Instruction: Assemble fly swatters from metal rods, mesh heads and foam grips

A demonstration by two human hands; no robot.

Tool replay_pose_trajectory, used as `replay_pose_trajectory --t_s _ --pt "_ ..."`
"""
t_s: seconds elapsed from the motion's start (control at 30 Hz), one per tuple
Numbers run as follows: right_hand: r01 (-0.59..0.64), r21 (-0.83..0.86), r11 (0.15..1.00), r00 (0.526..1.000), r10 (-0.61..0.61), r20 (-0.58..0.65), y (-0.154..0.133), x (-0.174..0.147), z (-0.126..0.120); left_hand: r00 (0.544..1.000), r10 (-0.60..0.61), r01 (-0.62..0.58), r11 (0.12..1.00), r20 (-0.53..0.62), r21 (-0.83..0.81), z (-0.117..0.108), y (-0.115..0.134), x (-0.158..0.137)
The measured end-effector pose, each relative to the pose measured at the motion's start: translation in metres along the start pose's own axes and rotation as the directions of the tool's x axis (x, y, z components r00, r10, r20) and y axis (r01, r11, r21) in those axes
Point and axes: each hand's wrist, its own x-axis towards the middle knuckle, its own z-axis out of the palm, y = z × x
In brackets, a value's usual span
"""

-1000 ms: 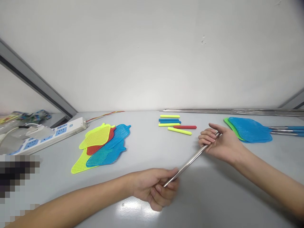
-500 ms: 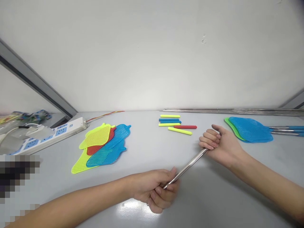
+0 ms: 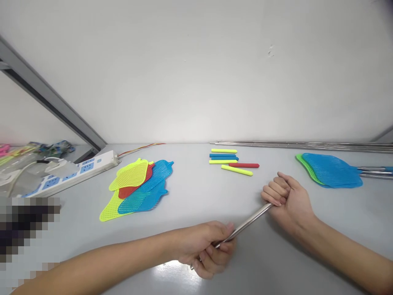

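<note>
A metal rod is held aslant above the bench, between both hands. Its lower part is pinched between the thumb and curled fingers of the left hand, with the tip showing below. Its upper end is enclosed by the fingers of the right hand, which are folded tight, the thumb held out. Compared with one second earlier, the right fingers have been closed further, and the rod's upper end, then seen, is now hidden in the fist. The right hand has been lowered slightly, and the view has been shifted a little.

At left, yellow, red and blue mesh heads are piled, overlapping. Six sticks are grouped mid-bench, and swatters are stacked at right. Long rods are laid along the wall. At far left, packets are seen, their contents too blurred to tell.
</note>
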Motion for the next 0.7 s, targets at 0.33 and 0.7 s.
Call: replay_pose_trajectory --t_s 0.33,0.7 --pt "-0.047 0.035 0.998 0.999 0.048 -0.025 0.007 -0.005 -0.002 1.0 -0.001 0.001 1.0 0.02 0.016 -0.001 0.0 0.001" --pt "-0.077 0.069 0.995 0.996 0.079 -0.028 0.014 -0.007 -0.004 0.999 -0.03 0.03 1.0 0.026 0.009 -0.002 0.001 0.001"
